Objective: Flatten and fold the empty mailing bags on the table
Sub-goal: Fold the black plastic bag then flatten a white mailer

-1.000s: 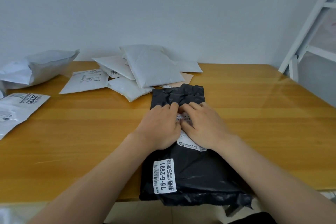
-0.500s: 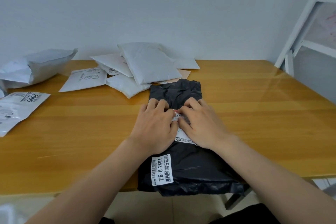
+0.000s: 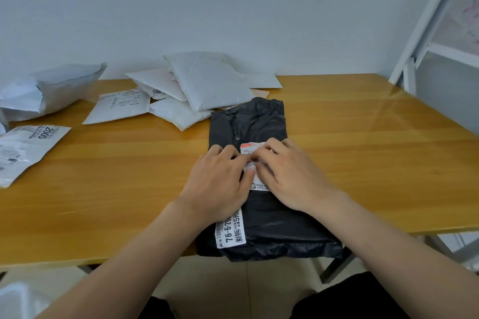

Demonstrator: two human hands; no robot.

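A black mailing bag (image 3: 259, 122) lies lengthwise on the wooden table (image 3: 363, 163), its near end hanging over the front edge. It carries white labels, one near the middle and one at the near left. My left hand (image 3: 220, 184) and my right hand (image 3: 290, 176) lie side by side on the bag's middle, palms down, fingers flat and pressing on the bag and its middle label. Several white mailing bags (image 3: 207, 83) are piled behind the black bag.
A puffy white bag (image 3: 51, 90) sits at the far left, a flat labelled one (image 3: 26, 147) at the left edge, another (image 3: 121, 106) further in. A white metal frame (image 3: 427, 23) stands at the right beyond the table. A wall backs the table.
Both hands have slid back toward me along the black bag, uncovering more of its far end and the top of the middle label. The far end looks flatter.
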